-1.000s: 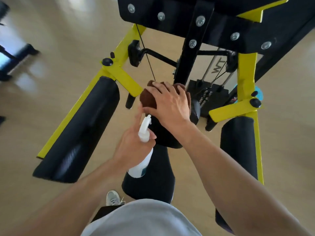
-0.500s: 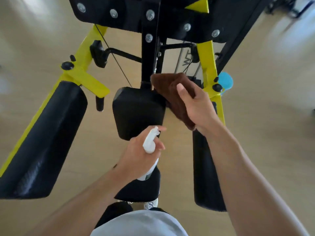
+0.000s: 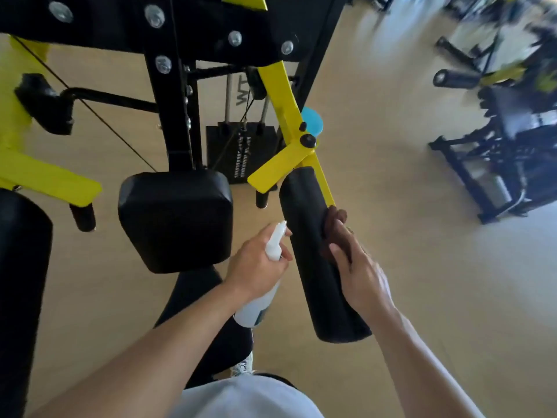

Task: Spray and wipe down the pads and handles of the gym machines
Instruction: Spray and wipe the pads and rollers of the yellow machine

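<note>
A black-and-yellow gym machine fills the view. My left hand [image 3: 259,267] grips a white spray bottle [image 3: 275,244], its nozzle close to the left side of the right arm pad [image 3: 310,245], a long black roll on a yellow arm [image 3: 286,101]. My right hand [image 3: 360,276] holds a brown cloth [image 3: 334,224] against the right side of that pad. The square black chest pad [image 3: 176,218] sits left of the bottle. Below it lies the black seat [image 3: 196,294], partly hidden by my left arm. The left arm pad [image 3: 24,282] runs along the left edge.
The weight stack [image 3: 241,152] and cables stand behind the chest pad, with a blue round object [image 3: 313,122] beside the yellow arm. Other black-and-yellow machines [image 3: 506,140] stand at the right, blurred. Tan floor lies between them and this machine.
My right hand took the cloth off the chest pad and moved it right and down onto the right arm pad. The left hand with the bottle followed rightwards; the view swung right.
</note>
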`<state>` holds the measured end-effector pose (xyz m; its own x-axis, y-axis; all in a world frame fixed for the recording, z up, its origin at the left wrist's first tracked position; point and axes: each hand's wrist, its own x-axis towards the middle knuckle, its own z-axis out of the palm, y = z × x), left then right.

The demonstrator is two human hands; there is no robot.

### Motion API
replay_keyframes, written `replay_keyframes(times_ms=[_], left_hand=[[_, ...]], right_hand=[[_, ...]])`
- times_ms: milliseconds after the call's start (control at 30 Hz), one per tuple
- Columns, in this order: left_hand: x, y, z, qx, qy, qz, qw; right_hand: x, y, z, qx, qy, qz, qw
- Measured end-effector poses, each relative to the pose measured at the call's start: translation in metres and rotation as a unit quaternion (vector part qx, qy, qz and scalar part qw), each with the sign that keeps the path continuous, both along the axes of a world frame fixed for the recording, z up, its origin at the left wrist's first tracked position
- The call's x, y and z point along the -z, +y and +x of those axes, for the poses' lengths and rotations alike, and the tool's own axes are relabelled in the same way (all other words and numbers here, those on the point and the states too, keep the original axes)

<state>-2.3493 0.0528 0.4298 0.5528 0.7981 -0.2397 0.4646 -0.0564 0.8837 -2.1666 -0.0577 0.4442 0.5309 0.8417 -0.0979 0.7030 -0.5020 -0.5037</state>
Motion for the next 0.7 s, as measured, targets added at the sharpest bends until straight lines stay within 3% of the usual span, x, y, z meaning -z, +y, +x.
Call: replay_keyframes(times_ms=[200,367,467,633,700], left_hand=[[0.001,0.007,0.001,0.014,-0.014,-0.032,0.999],[-0.003,0.010,-0.003,0.032,-0.010,-0.022,0.999],[-0.005,0.013,-0.005,0.035,-0.016,-0.021,0.999],[-0.009,0.014,-0.005,0.089,-0.020,-0.008,0.996],[-0.009,0.013,-0.001,0.123,-0.007,-0.011,0.992]], right_hand=[[-0.018,-0.011,-0.022,0.066,0.035,0.120,0.990],[-0.055,-0.020,-0.045,0.134,0.014,0.228,0.964],[-0.065,-0.009,-0.038,0.166,0.062,0.175,0.969],[-0.050,0.015,-0.006,0.128,0.079,-0.045,0.988],[-0.048,0.017,-0.002,0.119,0.088,-0.039,0.988]])
